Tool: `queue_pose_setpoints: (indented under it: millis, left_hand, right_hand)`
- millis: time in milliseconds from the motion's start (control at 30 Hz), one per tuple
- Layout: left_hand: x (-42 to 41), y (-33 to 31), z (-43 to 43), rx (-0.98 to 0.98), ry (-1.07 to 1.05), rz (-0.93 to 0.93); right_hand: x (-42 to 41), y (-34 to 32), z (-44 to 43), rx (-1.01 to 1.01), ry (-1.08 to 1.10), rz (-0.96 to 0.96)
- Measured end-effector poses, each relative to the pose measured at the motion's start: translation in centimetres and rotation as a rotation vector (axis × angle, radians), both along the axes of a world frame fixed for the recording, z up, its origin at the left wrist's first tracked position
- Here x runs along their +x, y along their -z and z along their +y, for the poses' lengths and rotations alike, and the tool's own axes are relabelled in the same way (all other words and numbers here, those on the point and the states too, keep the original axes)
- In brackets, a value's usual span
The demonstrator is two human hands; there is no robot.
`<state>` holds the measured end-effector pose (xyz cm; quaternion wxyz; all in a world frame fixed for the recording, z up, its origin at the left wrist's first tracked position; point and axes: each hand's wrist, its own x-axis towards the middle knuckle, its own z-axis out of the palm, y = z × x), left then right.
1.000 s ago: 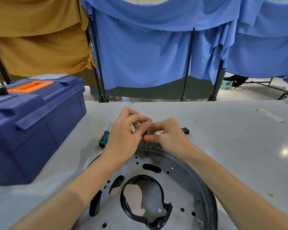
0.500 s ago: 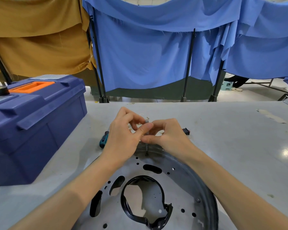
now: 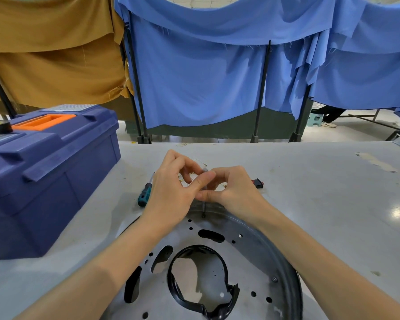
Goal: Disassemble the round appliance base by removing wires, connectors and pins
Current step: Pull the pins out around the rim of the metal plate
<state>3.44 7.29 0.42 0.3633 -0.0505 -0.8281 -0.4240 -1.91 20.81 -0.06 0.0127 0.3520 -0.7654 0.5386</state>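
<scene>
Round base (image 3: 259, 245) lies flat on the table (image 3: 321, 204), just in front of me. At its far rim a thin pin (image 3: 203, 207) stands upright in a hole. Left hand (image 3: 171, 195) and right hand (image 3: 237, 192) both pinch it, fingers curled round the shaft. Risks, as I judge them:
- A sideways pull bends the pin.
- The unheld base lifts with it.
- The freed pin slips and rolls off toward the screwdriver (image 3: 144, 197).
</scene>
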Motion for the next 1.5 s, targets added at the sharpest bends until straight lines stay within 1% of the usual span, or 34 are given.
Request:
queue_pose_setpoints:
  millis: [133,333,433,567,800,1000,1267,1400,1500]
  left_hand:
    - [0.0,-0.04,0.07,-0.017,0.056,-0.031]
    - [0.01,0.0,0.04,0.007,-0.001,-0.011]
    - [0.05,-0.02,0.12,-0.002,0.021,-0.003]
    - [-0.08,0.06,0.11,-0.02,0.058,-0.045]
    - [-0.15,0.15,-0.03,-0.007,-0.001,-0.015]
    - [-0.13,0.04,0.05,-0.026,0.048,-0.016]
    - [-0.04,0.0,0.11,-0.013,-0.008,0.02]
    - [-0.01,0.01,0.15,-0.039,0.036,-0.021]
    - [-0.01,0.03,0.2,-0.04,0.01,-0.018]
  right_hand:
    - [0.01,-0.03,0.1,0.037,-0.015,-0.021]
    - [0.02,0.0,-0.04,0.006,0.013,0.007]
    - [0.07,-0.17,0.0,0.021,0.002,0.006]
    - [0.21,-0.28,0.12,0.025,-0.038,-0.029]
    - [0.18,-0.15,0.1,0.017,-0.032,-0.007]
    - [0.18,-0.15,0.14,0.035,-0.054,-0.07]
    - [0.14,-0.14,0.07,0.037,-0.012,-0.028]
    - [0.23,-0.23,0.11,0.058,-0.038,-0.043]
    - [0.17,-0.14,0.08,0.037,-0.028,-0.019]
